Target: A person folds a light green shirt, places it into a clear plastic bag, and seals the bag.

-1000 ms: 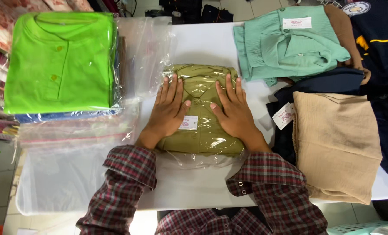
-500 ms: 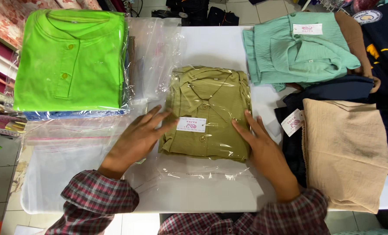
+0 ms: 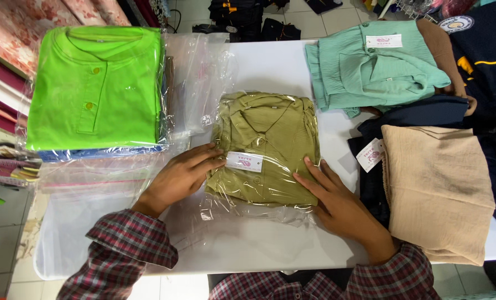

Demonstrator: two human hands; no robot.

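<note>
An olive-green folded shirt in a clear plastic bag [image 3: 270, 144] lies in the middle of the white table [image 3: 270, 66], with a small white tag on its front. My left hand [image 3: 181, 175] rests flat at the bag's lower left edge, fingertips touching near the tag. My right hand [image 3: 340, 203] lies flat at the bag's lower right corner, fingers on the plastic. Both hands hold nothing. The bag's open end spreads loose toward me between my plaid sleeves.
A bagged bright green shirt [image 3: 95, 89] tops a stack at the left, with empty clear bags [image 3: 198, 83] beside it. At the right lie a mint green shirt [image 3: 370, 66], a tan folded garment [image 3: 437, 189] and dark navy clothes [image 3: 420, 114].
My hands slid off the top of the olive shirt down and outward to its lower corners. The shirt's front and tag are now uncovered.
</note>
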